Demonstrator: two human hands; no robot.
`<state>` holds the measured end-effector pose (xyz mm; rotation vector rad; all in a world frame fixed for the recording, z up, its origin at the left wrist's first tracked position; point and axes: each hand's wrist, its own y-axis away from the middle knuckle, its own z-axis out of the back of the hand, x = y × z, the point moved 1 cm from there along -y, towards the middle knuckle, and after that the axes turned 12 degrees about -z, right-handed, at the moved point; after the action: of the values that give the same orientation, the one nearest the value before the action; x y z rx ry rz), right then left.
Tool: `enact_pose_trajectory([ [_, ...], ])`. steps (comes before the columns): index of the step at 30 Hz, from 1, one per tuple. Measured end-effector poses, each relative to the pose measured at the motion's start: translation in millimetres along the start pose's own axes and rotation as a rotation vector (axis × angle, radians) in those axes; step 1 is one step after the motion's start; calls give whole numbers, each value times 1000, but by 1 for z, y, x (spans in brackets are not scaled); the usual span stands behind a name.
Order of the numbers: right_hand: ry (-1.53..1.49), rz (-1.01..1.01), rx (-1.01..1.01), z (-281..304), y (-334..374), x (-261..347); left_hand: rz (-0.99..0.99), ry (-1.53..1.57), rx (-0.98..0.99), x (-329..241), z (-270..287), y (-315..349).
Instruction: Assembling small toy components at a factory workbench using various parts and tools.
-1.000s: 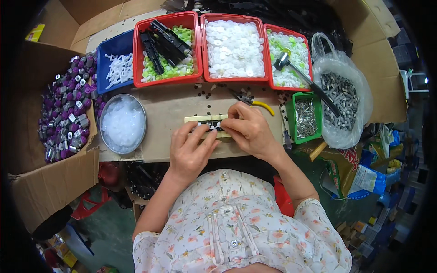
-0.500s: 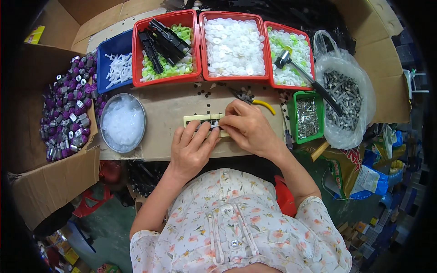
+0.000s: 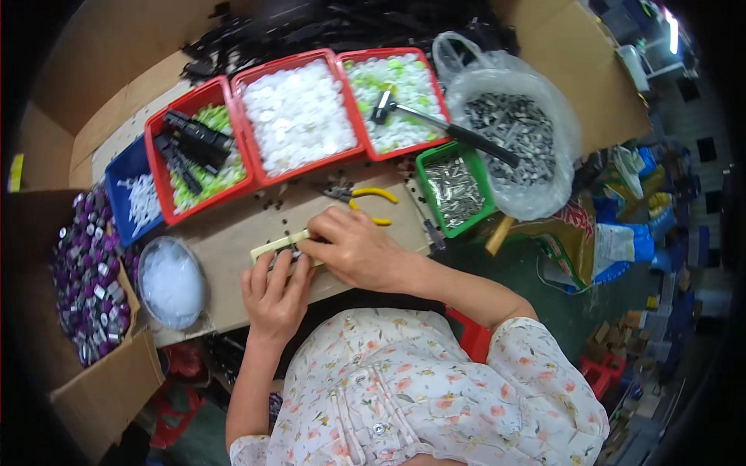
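Observation:
A narrow cream-coloured plastic frame [image 3: 268, 248] with small dark parts in it lies at a slant on the bench. My left hand [image 3: 277, 299] rests its bent fingers over the frame's near edge and holds it against the bench. At the frame's right end my right hand [image 3: 359, 250] has thumb and forefinger pinched together over it. Whatever sits between those fingertips is too small and blurred to make out. Just beyond the right hand lie yellow-handled pliers [image 3: 374, 192].
Red bins of white discs [image 3: 299, 116] and green-white pieces stand behind. A hammer [image 3: 443, 124] spans the right bin and a clear bag [image 3: 513, 194] of grey parts. A green bin [image 3: 466, 221] holds metal pins. Leftward are a round bowl [image 3: 171, 283] and a carton [image 3: 116, 396].
The whole view has swung, so bench and bins appear tilted and shifted left. Both hands stay at the frame. The white piece seen earlier at the right fingertips no longer shows clearly.

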<state>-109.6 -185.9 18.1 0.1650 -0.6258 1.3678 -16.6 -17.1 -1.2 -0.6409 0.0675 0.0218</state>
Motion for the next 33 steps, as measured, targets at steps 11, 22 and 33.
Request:
enact_pose_trajectory([
  [11, 20, -149, -224, 90, 8, -47, 50, -24, 15, -5, 2, -4],
  [22, 547, -735, -351, 197, 44, -231, 93, 125, 13, 3, 22, -16],
  [33, 178, -865, -309, 204, 53, -268, 278, 62, -126, 99, 62, -36],
])
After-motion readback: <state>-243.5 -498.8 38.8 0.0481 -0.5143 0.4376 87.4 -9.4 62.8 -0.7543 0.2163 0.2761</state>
